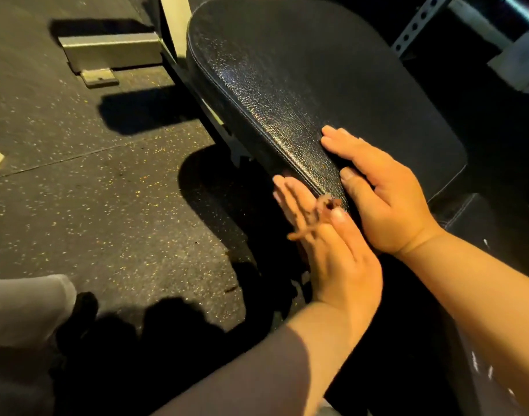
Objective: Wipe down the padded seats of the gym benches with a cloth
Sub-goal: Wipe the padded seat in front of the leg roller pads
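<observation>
Right hand (383, 190) flat on the near corner of the seat (302, 85), fingers straight, thumb hooked over the edge, probably to steady it. Left hand (326, 244) open against the seat's side, blurred, a small brownish scrap at its fingers. No clear cloth in view.

Left hand (323, 235) fingers (287, 193) blurred — a small brownish thing (326, 204) there unidentifiable.
</observation>
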### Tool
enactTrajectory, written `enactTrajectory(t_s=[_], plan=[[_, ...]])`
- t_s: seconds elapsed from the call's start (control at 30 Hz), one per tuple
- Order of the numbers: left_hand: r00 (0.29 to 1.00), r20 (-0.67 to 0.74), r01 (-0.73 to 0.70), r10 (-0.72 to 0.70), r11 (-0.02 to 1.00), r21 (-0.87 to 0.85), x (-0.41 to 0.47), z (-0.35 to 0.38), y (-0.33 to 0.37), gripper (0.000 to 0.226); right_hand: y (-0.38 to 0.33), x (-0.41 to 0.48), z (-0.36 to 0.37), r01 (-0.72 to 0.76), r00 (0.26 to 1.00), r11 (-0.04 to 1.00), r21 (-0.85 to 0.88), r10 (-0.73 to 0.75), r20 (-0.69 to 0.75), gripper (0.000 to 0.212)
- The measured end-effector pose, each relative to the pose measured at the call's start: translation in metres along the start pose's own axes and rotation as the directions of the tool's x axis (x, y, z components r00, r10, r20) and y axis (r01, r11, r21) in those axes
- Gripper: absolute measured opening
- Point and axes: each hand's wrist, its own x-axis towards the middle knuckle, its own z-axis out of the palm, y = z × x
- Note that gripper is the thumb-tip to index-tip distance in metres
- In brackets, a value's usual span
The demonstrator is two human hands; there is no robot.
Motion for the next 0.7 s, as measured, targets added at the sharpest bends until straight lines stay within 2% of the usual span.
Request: enactTrajectory(t_s=[0.1, 0.2, 0.27, 0.33, 0.43, 0.53, 0.57, 0.63, 0.7], plan=[[0.988, -0.096, 0.112, -0.119, 0.991, -0.069, 0.071, -0.016, 0.005, 0.063, 0.0, 0.001, 0.0, -0.001, 1.0, 1.0, -0.001, 0.001, -0.019, 0.049], [0.938, -0.111, 0.293, -0.328, 0.922, -0.253, 0.139, -0.028, 0.0, 0.056, -0.001, 0.001, 0.0, -0.015, 1.0, 1.0, -0.002, 0.015, -0.019, 0.049], [0.922, -0.136, 0.315, -0.362, 0.907, -0.278, 0.158, -0.026, -0.002, 0.06, -0.002, 0.001, 0.0, -0.029, 0.999, 1.0, 0.002, 0.029, -0.018, 0.049], [0.954, -0.139, 0.232, -0.266, 0.948, -0.219, 0.128, -0.019, 0.004, 0.067, -0.002, 0.0, 0.0, -0.024, 1.0, 1.0, 0.002, 0.024, -0.018, 0.049], [0.994, -0.045, 0.097, -0.102, 0.988, -0.117, 0.031, -0.001, 0.007, 0.059, 0.0, 0.001, 0.0, -0.013, 1.0, 1.0, 0.015, 0.013, -0.017, 0.048], [0.994, 0.085, -0.081, 0.068, 0.983, 0.164, -0.052, 0.009, -0.002, 0.041, 0.001, -0.001, 0.0, -0.014, 1.0, 1.0, 0.026, 0.015, -0.023, 0.048], [0.99, 0.093, -0.122, 0.103, 0.966, 0.229, -0.058, 0.011, -0.006, 0.039, 0.001, -0.002, 0.0, -0.013, 1.0, 1.0, 0.026, 0.013, -0.024, 0.048], [0.988, -0.003, -0.151, 0.156, 0.959, 0.238, -0.039, 0.008, -0.006, 0.037, 0.002, -0.002, 0.0, -0.013, 1.0, 1.0, 0.022, 0.014, -0.028, 0.049], [0.995, -0.042, -0.079, 0.086, 0.985, 0.151, 0.001, 0.001, -0.004, 0.052, 0.002, -0.002, 0.001, -0.01, 0.999, 1.0, 0.022, 0.011, -0.034, 0.049]])
